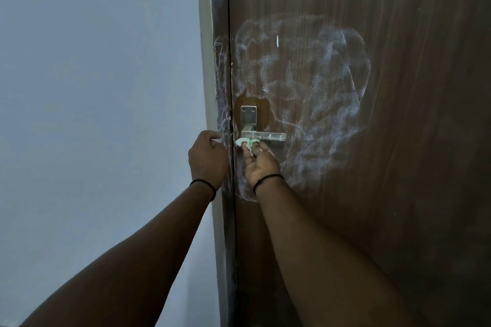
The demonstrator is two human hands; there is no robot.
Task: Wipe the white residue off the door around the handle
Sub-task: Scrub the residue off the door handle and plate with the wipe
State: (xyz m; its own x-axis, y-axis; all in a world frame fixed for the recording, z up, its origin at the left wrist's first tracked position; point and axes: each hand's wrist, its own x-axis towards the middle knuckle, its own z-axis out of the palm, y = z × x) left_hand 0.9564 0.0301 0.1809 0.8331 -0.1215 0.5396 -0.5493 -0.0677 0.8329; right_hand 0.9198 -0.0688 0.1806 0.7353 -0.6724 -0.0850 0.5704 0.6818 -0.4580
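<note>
A dark brown wooden door (398, 141) carries a wide smear of white residue (318, 74) above and to the right of its steel lever handle (268, 136). A small patch around the handle plate (248, 117) is clean. My right hand (261, 164) pinches a small light green cloth (248, 144) and holds it against the door just under the handle. My left hand (207, 159) rests with curled fingers on the door frame (221, 87) beside the handle; what its fingertips touch is hidden.
A pale blue-grey wall (93, 87) fills the left half of the view. White streaks (221, 103) also run down the door frame. Both wrists wear thin black bands.
</note>
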